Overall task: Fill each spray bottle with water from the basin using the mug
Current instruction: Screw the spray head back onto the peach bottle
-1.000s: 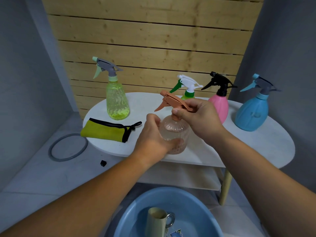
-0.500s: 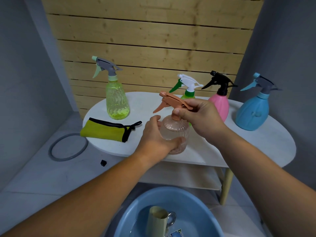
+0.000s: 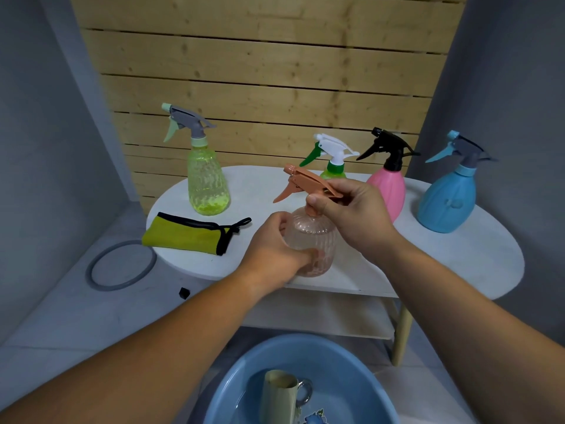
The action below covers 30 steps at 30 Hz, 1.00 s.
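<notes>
Both hands on peach bottle (image 3: 312, 240) — left hand (image 3: 275, 249) round body, right hand (image 3: 351, 209) pinching neck

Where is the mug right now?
The mug sits in the blue basin on the floor, at the bottom middle of the head view. It is in front of the white table, below the peach spray bottle.

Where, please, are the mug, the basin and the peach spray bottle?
mug (image 3: 278, 405), head view, its outer side wall.
basin (image 3: 351, 362), head view, bare inner wall at right.
peach spray bottle (image 3: 312, 231), head view, its ribbed body.
</notes>
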Each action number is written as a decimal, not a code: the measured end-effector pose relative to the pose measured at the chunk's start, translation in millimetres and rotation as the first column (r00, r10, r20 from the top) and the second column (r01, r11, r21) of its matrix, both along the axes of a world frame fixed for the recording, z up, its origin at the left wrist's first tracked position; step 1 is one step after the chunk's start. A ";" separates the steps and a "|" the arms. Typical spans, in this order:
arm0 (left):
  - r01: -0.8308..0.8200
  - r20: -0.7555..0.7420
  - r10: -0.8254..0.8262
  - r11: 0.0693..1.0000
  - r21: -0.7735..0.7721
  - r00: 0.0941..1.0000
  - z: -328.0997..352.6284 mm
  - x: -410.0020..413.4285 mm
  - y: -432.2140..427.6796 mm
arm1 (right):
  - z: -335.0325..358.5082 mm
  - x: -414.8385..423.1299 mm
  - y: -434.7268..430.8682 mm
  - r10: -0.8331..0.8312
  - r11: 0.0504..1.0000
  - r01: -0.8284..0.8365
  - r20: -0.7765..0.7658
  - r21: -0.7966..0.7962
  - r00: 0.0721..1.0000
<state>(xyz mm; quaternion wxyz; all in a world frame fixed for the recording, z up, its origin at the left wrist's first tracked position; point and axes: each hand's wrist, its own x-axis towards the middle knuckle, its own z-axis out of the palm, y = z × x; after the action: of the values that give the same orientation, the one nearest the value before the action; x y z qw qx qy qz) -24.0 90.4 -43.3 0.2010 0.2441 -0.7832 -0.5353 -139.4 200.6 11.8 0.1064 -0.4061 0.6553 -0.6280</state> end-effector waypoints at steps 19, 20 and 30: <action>-0.028 -0.044 0.028 1.000 -0.004 0.999 -0.1 2.1 10.1 | -4.2 4.5 -1.7 -0.083 0.994 0.090 -0.107 0.061 0.991; -0.030 -0.043 0.029 1.000 -0.004 0.999 0.5 3.1 9.6 | -4.0 5.8 -2.2 -0.082 0.994 0.089 -0.105 0.063 0.991; -0.108 -0.186 0.104 0.994 -0.014 0.977 41.9 16.9 -45.5 | 39.1 15.1 -63.4 -0.073 0.997 0.071 -0.084 -0.026 0.994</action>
<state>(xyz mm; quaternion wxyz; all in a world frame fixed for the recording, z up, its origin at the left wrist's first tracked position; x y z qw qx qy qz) -7.2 44.9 -1.4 0.3041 0.2322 -0.7533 -0.5350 -124.3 137.1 51.0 0.0511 -0.4097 0.6662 -0.6210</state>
